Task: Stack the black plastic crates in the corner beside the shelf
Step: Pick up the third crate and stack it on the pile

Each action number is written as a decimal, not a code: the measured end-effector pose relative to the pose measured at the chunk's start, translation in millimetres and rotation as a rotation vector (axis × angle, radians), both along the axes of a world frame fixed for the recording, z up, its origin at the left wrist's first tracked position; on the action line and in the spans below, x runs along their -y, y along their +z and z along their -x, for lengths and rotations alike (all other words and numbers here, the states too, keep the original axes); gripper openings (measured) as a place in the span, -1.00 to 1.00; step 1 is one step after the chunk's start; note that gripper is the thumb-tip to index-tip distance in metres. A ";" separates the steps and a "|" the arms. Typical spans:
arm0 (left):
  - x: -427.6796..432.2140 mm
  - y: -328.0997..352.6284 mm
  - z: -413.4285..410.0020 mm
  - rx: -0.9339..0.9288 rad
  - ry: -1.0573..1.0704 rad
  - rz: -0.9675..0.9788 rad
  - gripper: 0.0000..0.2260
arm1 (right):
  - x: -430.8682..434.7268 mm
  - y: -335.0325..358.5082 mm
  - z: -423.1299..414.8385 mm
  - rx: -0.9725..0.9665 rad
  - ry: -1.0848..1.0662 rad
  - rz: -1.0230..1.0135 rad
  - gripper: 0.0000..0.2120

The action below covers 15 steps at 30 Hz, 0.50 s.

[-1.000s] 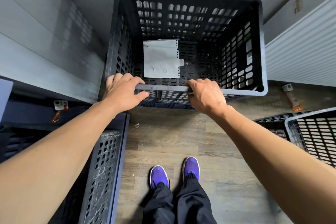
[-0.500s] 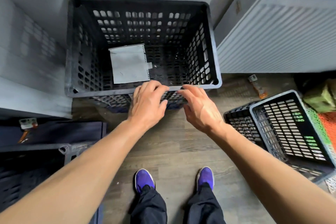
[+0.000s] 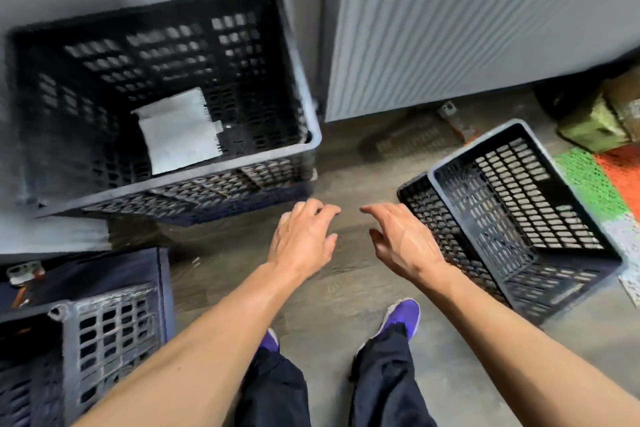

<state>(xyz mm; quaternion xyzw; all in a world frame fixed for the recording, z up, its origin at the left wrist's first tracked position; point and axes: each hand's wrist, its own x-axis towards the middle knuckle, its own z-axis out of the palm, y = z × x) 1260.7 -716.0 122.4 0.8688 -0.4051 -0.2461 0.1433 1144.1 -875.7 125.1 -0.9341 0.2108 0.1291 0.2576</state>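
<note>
Two loose grips — left (image 3: pixel 302 242); right (image 3: pixel 403 247)

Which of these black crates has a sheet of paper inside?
The upper-left crate: a white sheet lies inside; the right crate and lower-left crate show none.

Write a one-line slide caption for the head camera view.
Left hand and right hand, open and empty, hover above the floor between the corner crate and a tilted crate.
</note>
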 end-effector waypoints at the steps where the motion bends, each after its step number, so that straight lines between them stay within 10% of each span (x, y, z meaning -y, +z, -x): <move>1: 16.4 -0.1 12.4 -0.005 -0.035 -0.023 -0.56 | 16.5 -0.3 18.2 -0.026 -0.038 0.001 -0.55; 15: 230.1 -36.0 177.9 -0.006 -0.477 -0.230 -0.53 | 185.9 -33.4 258.1 -0.273 -0.487 -0.118 -0.56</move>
